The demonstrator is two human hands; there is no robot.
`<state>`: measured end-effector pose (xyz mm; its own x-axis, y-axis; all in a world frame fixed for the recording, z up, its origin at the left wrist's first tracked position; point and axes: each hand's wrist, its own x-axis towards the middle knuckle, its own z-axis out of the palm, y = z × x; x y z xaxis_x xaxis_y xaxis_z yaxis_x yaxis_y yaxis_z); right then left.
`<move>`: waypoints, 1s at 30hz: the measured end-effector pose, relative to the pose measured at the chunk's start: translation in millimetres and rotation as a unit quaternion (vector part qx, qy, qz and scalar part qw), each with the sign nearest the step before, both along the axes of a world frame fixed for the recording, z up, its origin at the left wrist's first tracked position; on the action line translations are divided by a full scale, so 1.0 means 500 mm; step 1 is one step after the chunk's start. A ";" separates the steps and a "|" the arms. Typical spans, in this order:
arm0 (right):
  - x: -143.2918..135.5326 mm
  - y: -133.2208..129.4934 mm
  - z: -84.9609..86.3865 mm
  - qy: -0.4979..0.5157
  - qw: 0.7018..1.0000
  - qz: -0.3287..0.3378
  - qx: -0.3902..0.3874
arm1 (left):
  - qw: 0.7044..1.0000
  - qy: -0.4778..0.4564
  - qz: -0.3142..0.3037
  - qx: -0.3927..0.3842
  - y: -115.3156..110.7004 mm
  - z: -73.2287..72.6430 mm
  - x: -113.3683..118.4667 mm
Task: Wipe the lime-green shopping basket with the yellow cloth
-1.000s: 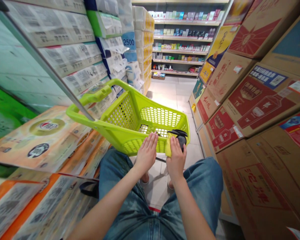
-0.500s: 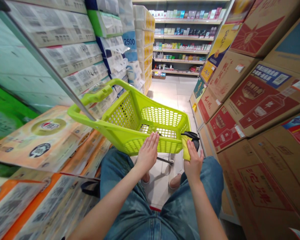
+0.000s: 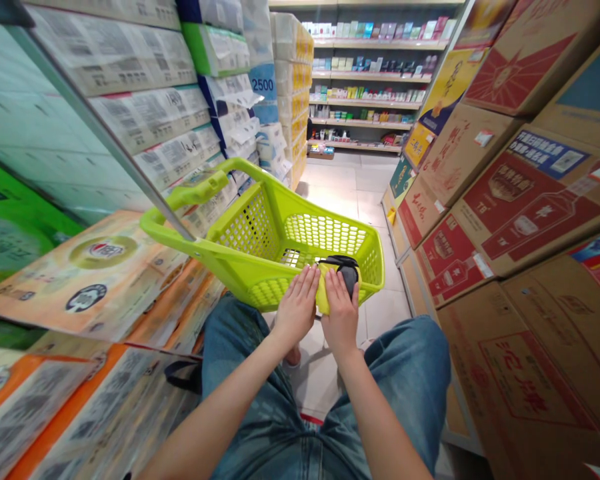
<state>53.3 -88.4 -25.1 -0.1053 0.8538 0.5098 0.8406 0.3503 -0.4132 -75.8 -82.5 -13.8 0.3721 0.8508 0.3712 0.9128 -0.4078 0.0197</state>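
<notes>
A lime-green plastic shopping basket cart point(image 3: 260, 280) stands crosswise before my knees, with perforated sides and its handle to the left. On its near side lies my left hand point(image 3: 296, 303), fingers straight and together, tips at the rim. Just right of it, my right hand point(image 3: 341, 303) presses a yellow and dark grey cloth point(image 3: 350, 277) against the near rim. The cloth is bunched under the fingers, and its dark part folds over into the basket. My two hands nearly touch at the fingertips.
Stacked cartons point(image 3: 525, 200) wall the right side. On the left are packs of paper goods point(image 3: 165, 113) and an orange printed box point(image 3: 100, 280), with a slanting metal pole point(image 3: 105, 140) in front. Shelves of small products point(image 3: 370, 73) close the aisle's far end above the tiled floor point(image 3: 365, 180).
My right hand has slid left along the cart's near rim with the cloth, from the right corner to beside my left hand. My left hand has stayed almost in place.
</notes>
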 end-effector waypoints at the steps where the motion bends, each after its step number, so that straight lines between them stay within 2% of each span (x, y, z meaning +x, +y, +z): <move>1: 0.016 -0.002 -0.008 0.001 1.000 -0.002 0.004 | 1.000 0.001 0.002 -0.001 0.000 0.001 0.001; 6: 0.135 -0.015 -0.051 0.027 0.999 -0.043 0.002 | 1.000 0.002 0.005 -0.004 0.000 0.003 0.004; 9: 0.171 -0.017 -0.055 0.044 0.997 -0.060 -0.009 | 1.000 0.000 0.004 -0.006 0.001 0.003 0.006; 12: 0.143 -0.011 -0.044 0.058 0.996 -0.059 -0.014 | 1.000 -0.001 0.007 -0.007 0.001 0.003 0.007; 18: 0.001 0.010 -0.008 0.044 0.999 0.015 -0.007 | 1.000 -0.002 0.003 -0.003 0.001 0.001 0.001; 21: -0.014 0.010 -0.003 0.039 0.999 0.032 -0.007 | 1.000 0.001 0.000 -0.005 0.001 0.000 -0.001; 25: 0.049 -0.001 -0.017 0.028 0.999 0.037 -0.012 | 1.000 0.005 0.008 -0.009 0.000 -0.001 0.002; 30: 0.162 -0.014 -0.046 0.072 0.997 -0.034 -0.022 | 1.000 0.004 0.008 -0.012 -0.001 0.001 0.005</move>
